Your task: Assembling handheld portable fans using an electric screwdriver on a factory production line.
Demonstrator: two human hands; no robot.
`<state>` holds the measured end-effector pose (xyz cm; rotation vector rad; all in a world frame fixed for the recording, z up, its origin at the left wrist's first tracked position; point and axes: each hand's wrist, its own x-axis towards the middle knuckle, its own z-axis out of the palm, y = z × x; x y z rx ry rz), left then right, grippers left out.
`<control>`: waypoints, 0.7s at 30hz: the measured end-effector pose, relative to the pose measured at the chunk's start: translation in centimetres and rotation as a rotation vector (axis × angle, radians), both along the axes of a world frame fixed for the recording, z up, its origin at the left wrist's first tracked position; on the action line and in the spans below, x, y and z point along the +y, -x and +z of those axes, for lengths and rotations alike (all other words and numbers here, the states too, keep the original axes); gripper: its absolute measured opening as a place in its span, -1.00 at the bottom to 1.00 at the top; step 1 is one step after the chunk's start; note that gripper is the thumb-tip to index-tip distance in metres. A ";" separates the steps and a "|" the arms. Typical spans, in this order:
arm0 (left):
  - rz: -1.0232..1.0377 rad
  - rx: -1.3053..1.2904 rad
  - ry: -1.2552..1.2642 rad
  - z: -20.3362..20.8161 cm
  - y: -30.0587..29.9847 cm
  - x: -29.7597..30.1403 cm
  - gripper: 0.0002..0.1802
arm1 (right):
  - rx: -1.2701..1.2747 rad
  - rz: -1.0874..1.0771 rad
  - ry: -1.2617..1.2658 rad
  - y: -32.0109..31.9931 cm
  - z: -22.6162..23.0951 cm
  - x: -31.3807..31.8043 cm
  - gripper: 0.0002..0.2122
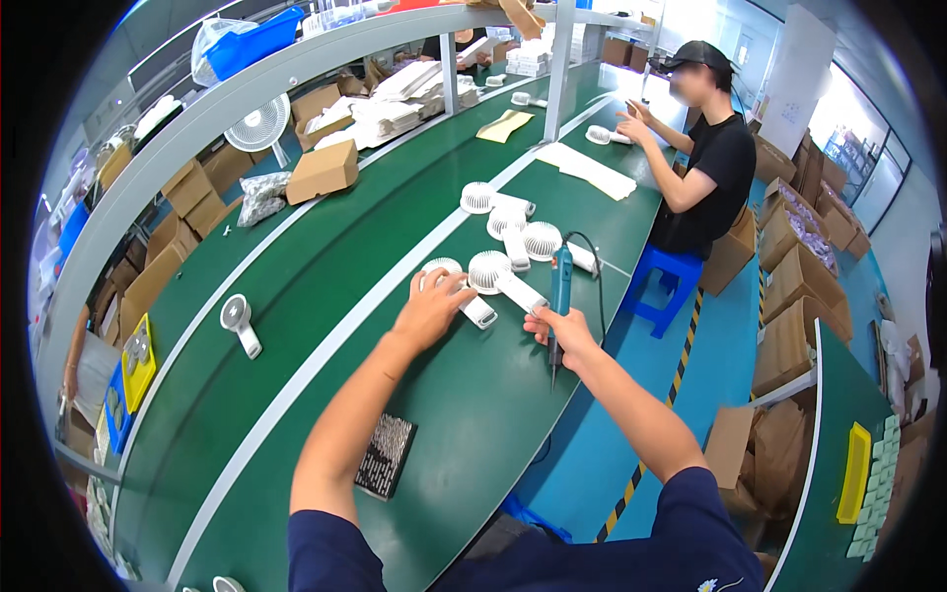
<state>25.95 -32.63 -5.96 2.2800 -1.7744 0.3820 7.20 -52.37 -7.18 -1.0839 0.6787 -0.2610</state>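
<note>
My right hand [564, 333] is closed around a teal electric screwdriver [561, 281], its dark tip pointing down near the bench edge. The thumb side of that hand is at the handle end of a white handheld fan [489, 272]; whether it grips this handle too is unclear. My left hand [431, 308] curls over another white handheld fan [479, 314], covering part of its round grille while the handle sticks out to the right. Several more white fans [509, 232] lie clustered just beyond both hands. A dark block with rows of small metal pieces [386, 456] rests beside my left forearm.
A lone white fan [238, 316] lies across the pale strip on the green bench [326, 414]. Farther along, a co-worker [705, 148] sits on a blue stool [667, 281] by another fan. A metal post [559, 74] rises from the bench. Cardboard boxes [799, 316] line the right-hand aisle.
</note>
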 end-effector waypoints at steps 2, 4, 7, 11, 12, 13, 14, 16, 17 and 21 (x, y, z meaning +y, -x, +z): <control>0.259 0.129 0.011 -1.5 1.8 -2.3 -0.51 | 0.030 -0.095 -0.042 -0.5 -0.4 -2.1 -0.77; 0.327 0.384 0.072 -2.3 2.7 -4.6 -0.50 | 0.045 -0.127 -0.044 -0.7 -0.6 -4.3 -0.77; 0.314 0.438 0.128 -3.5 1.6 -8.1 -0.41 | 0.076 -0.135 -0.044 -1.2 -0.8 -7.9 -0.78; 0.238 0.321 0.147 -4.3 -1.5 -12.6 -0.29 | 0.125 -0.110 -0.043 -1.2 -0.3 -11.7 -0.79; 0.194 0.323 0.145 -4.1 -2.4 -13.2 -0.28 | 0.112 -0.132 -0.051 -1.6 -0.4 -12.6 -0.79; 0.199 0.334 0.144 -4.1 -2.9 -13.9 -0.28 | 0.103 -0.150 -0.060 -1.9 -0.5 -13.3 -0.78; 0.213 0.329 0.129 -3.9 -3.6 -14.5 -0.25 | 0.126 -0.146 -0.062 -2.5 -0.4 -13.9 -0.78; 0.235 0.306 0.119 -3.6 -4.7 -15.9 -0.19 | 0.119 -0.144 -0.034 -3.5 -0.6 -15.3 -0.79; 0.209 0.322 0.133 -3.8 -5.2 -17.1 -0.20 | 0.140 -0.113 -0.027 -3.8 -1.0 -16.7 -0.79; 0.138 0.426 0.173 -4.9 -6.3 -20.7 -0.07 | 0.167 -0.046 0.000 -3.8 -2.9 -20.6 -0.73</control>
